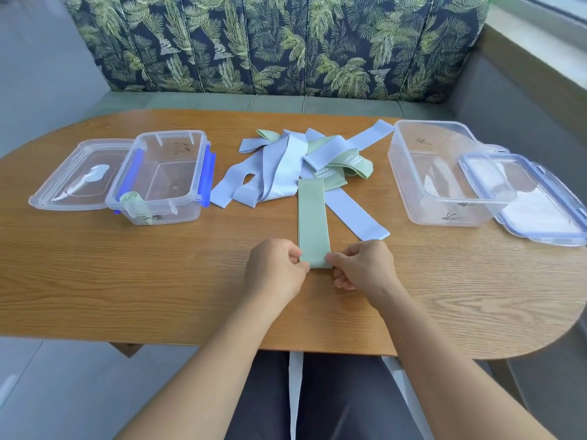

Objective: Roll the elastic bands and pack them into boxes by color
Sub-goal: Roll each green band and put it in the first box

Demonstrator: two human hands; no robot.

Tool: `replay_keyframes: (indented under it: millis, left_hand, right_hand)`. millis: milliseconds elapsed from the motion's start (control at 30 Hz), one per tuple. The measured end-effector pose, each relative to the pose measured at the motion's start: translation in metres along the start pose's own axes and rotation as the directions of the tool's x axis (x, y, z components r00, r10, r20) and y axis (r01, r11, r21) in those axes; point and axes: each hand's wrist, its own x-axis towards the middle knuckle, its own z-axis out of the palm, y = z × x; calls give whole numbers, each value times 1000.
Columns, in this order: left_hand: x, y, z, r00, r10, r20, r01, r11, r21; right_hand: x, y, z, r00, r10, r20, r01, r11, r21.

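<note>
A flat green elastic band (313, 223) lies lengthwise on the wooden table (127, 281), its near end toward me. My left hand (275, 268) pinches the near left corner and my right hand (362, 265) pinches the near right corner. Behind it sits a loose pile of light blue bands (279, 166) mixed with green bands (346, 166). A clear box with blue clips (158, 177) at the left holds one rolled green band (133, 203). A second clear box (441, 173) stands at the right with no bands in it.
A clear lid (79, 174) lies left of the left box. A blue-rimmed lid (527, 201) leans against the right box. A bench with a leaf-patterned backrest (279, 42) runs behind the table. My lap is below the table's near edge.
</note>
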Motion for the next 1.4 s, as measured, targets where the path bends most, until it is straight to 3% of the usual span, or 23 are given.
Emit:
replay_keyframes:
  millis: [500,733,1000,1400]
  left_hand:
    - [3,6,9,997,4,-79,5,994,107]
    - [3,7,10,996,-7,-91,4,999,-32]
    - [-37,-7,7,998,14,-59,-18,997,-77]
    - [-51,-4,4,998,16,-63,-15,1000,15]
  right_hand:
    - [15,-8,5,998,1,-55,-9,988,-151]
    - [10,-7,8,998,15,-64,-25,989,-145]
    - [-27,13,4,999,12,-34,-17,989,-149]
    - [-51,21,4,994,-90,-63,78,982,-172]
